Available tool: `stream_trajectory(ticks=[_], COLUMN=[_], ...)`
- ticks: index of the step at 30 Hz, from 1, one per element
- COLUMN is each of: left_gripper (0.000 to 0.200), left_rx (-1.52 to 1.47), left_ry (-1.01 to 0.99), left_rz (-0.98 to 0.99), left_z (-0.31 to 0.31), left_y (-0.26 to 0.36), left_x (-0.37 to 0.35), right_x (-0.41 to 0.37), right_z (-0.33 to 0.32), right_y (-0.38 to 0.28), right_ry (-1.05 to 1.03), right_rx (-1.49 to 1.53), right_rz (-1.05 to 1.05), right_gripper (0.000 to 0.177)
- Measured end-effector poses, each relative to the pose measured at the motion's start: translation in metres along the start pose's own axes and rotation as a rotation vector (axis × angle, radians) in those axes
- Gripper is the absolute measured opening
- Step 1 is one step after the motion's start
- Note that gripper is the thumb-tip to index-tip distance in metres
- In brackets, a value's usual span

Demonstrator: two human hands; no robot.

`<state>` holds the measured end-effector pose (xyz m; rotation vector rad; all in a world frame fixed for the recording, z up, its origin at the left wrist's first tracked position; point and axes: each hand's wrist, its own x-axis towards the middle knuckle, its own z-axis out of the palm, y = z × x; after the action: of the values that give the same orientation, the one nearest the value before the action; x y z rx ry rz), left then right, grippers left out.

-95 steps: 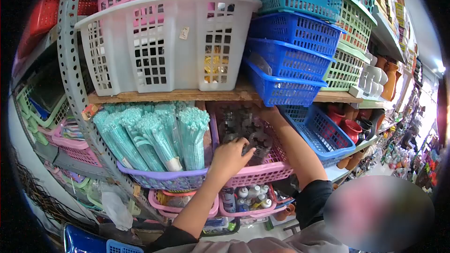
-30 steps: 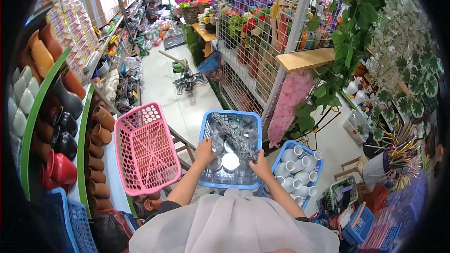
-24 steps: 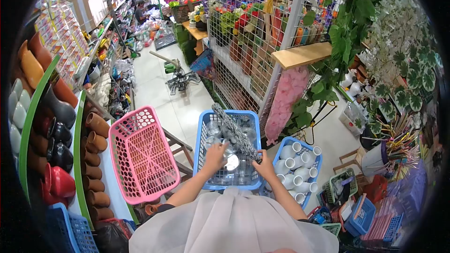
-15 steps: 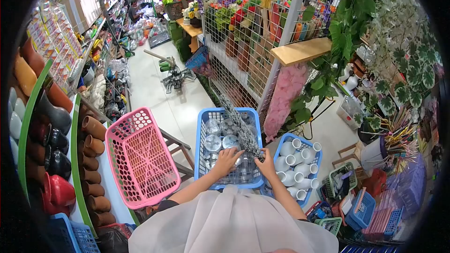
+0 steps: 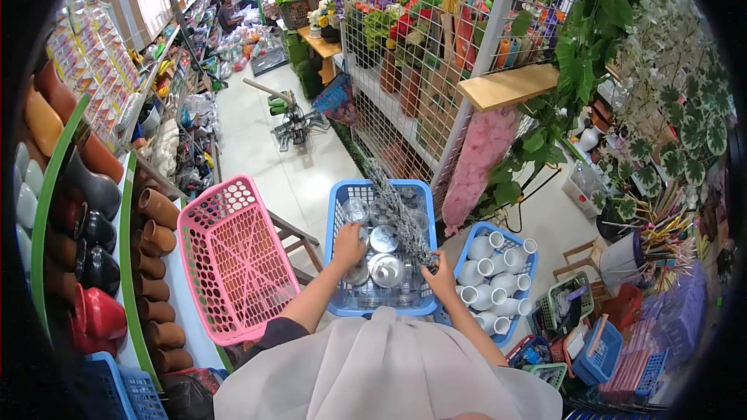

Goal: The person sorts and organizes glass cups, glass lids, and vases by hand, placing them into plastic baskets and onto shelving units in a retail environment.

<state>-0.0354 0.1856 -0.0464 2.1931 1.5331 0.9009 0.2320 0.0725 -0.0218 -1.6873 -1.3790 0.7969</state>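
Note:
In front of me, a blue plastic basket (image 5: 336, 194) holds several clear jars (image 5: 385, 269) with silvery round tops. My left hand (image 5: 349, 246) reaches into its left side, fingers curled round the top of one clear jar that the hand mostly covers. Across the right half of the basket lies a long, grey-and-black speckled bundle (image 5: 401, 222), slanting toward the far side. Its near end is pinched by my right hand (image 5: 441, 275) at the basket's right rim.
A pink basket (image 5: 253, 264) stands to the left, beside shelves of clay pots (image 5: 159, 237). White vases (image 5: 492, 295) fill another blue basket on the right. A wire mesh rack (image 5: 424, 85) rises ahead. A person (image 5: 227, 14) sits far down the aisle.
My left hand has moved left and farther from me, off the middle jars and onto one at the left. My right hand stays on the speckled bundle, which has barely shifted.

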Motion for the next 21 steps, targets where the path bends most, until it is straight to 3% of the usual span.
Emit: stream_trajectory(ticks=[2, 3, 6, 8, 12, 16, 18, 19, 20, 21], left_gripper=[0.065, 0.087, 0.094, 0.097, 0.105, 0.099, 0.096, 0.082, 0.082, 0.075], left_rx=[0.260, 0.353, 0.450, 0.442, 0.345, 0.197, -0.022, -0.216, -0.211, -0.628], left_ry=[-0.102, -0.253, -0.314, -0.267, -0.389, -0.232, -0.072, -0.039, -0.024, -0.053], left_rz=[-0.010, -0.066, -0.157, -0.134, -0.277, -0.220, -0.230, -0.276, -0.277, -0.432], left_z=[0.000, 0.002, 0.013, 0.017, 0.007, -0.021, -0.038, -0.043, -0.049, -0.053], left_y=[-0.010, -0.013, -0.015, -0.021, -0.010, 0.000, 0.010, 0.015, 0.019, 0.021], left_x=[0.001, 0.003, 0.005, 0.007, 0.018, 0.018, 0.019, 0.017, 0.016, 0.015], right_x=[-0.001, 0.000, -0.002, -0.003, -0.003, -0.004, -0.002, -0.002, 0.000, -0.007], right_z=[0.000, 0.003, 0.003, 0.004, 0.003, -0.002, -0.006, -0.008, -0.007, -0.011], right_y=[-0.001, 0.004, 0.011, 0.004, 0.008, 0.000, -0.004, 0.002, 0.006, -0.004], right_ry=[-0.004, 0.020, 0.028, 0.013, 0.047, -0.008, -0.020, -0.027, -0.035, -0.011], right_rx=[0.027, -0.050, -0.124, -0.120, -0.140, -0.033, 0.027, 0.052, 0.075, 0.193], right_rz=[0.022, -0.032, -0.047, -0.011, -0.042, -0.022, 0.001, -0.028, -0.059, -0.069], right_gripper=[0.048, 0.049, 0.049, 0.049, 0.049, 0.054, 0.055, 0.054, 0.054, 0.047])
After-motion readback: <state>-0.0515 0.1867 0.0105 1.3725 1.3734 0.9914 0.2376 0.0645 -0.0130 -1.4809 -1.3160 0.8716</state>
